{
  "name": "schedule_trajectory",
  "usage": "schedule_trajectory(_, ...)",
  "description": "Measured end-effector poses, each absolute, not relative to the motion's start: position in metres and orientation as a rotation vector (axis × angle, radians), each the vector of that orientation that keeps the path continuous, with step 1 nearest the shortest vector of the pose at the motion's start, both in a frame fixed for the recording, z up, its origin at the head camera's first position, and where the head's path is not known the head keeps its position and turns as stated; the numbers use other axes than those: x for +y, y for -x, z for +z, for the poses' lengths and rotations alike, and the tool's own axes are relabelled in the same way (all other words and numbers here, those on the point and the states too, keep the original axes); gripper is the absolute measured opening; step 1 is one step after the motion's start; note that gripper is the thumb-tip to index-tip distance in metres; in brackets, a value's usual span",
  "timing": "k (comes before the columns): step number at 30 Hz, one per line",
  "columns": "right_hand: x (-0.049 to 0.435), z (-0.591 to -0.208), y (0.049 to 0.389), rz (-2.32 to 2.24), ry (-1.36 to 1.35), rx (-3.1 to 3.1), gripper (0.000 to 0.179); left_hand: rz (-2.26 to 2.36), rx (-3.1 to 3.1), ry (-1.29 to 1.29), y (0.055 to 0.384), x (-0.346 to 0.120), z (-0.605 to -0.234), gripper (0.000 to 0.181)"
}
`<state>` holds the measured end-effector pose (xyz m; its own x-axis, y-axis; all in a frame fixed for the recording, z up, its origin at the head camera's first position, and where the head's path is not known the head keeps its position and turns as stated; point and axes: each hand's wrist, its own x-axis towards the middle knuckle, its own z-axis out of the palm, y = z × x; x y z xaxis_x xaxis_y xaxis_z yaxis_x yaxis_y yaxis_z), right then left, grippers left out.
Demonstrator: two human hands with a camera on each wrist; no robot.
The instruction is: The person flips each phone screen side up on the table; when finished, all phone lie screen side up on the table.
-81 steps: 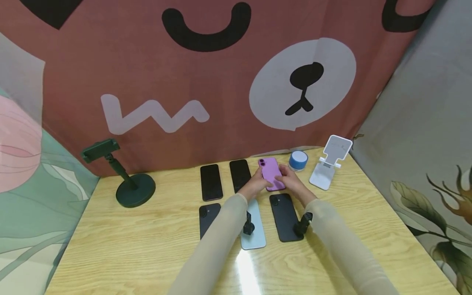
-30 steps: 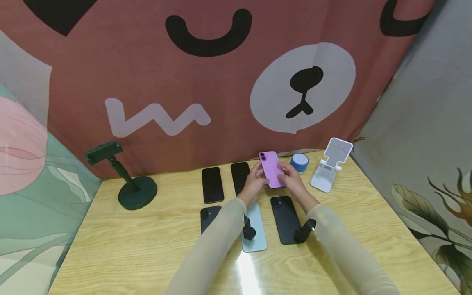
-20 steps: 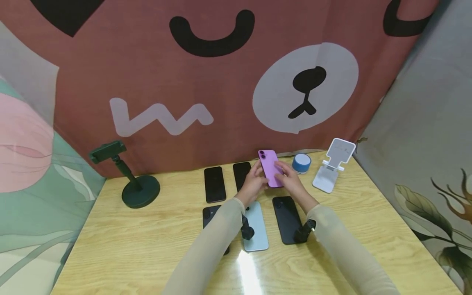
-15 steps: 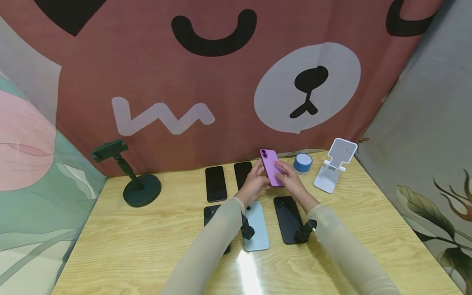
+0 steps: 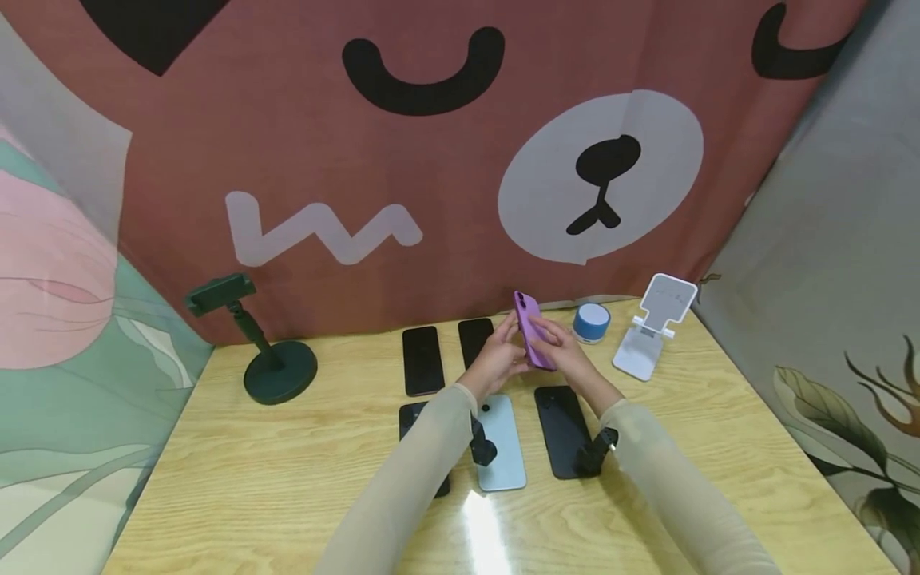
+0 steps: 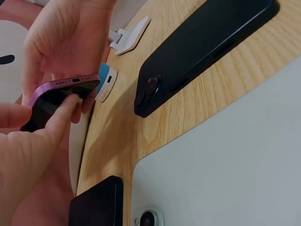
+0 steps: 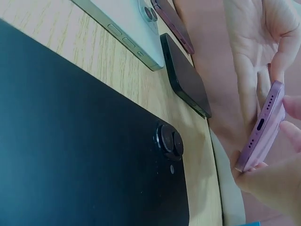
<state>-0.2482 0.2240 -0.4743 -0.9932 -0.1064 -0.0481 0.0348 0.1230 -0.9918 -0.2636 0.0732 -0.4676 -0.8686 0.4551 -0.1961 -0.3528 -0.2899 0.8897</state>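
Observation:
A purple smartphone (image 5: 530, 323) is held in both hands above the back of the table, tilted so its back shows only narrowly in the head view. My left hand (image 5: 494, 359) grips it from the left, with fingers on its dark screen side in the left wrist view. My right hand (image 5: 568, 351) holds its other side by the edge and back. The bottom edge with the charging port of the purple smartphone (image 7: 261, 127) faces the right wrist camera. Below the hands lie a light blue smartphone (image 5: 501, 443) and a black smartphone (image 5: 562, 423).
Two dark phones lie screen up behind: one phone (image 5: 422, 361) left, another phone (image 5: 474, 339) partly behind my left hand. A dark phone (image 5: 411, 415) is partly under my left sleeve. Around them stand a green phone stand (image 5: 280, 372), a blue-and-white round item (image 5: 592, 323) and a white phone stand (image 5: 640, 351).
Both hands have raised the purple smartphone from the table. Its back, which faced the head camera broadly, has turned sideways and now looks narrow. The other phones have stayed in place.

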Motion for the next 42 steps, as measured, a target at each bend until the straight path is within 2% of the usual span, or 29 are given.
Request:
schedule_trajectory(6,0.223,-0.471,0.245,-2.035,0.136,2.195,0.058,2.127,1.417,-0.182,0.262,0.075,-0.47,0.101)
schedule_trajectory(12,0.22,-0.472,0.246,-2.052,0.137,2.153,0.06,2.1,1.485,-0.157,0.262,0.075,-0.47,0.103)
schedule_trajectory(24,0.219,-0.471,0.239,-2.16,0.221,1.947,0.063,2.125,1.508,-0.154,0.264,0.071,-0.471,0.086)
schedule_trajectory(34,0.21,-0.453,0.234,-2.198,0.232,1.844,0.057,2.169,1.514,-0.128,0.266,0.067,-0.474,0.075)
schedule_trajectory(42,0.22,-0.448,0.233,-2.156,0.285,1.891,0.055,2.13,1.628,-0.075,0.267,0.065,-0.478,0.071)
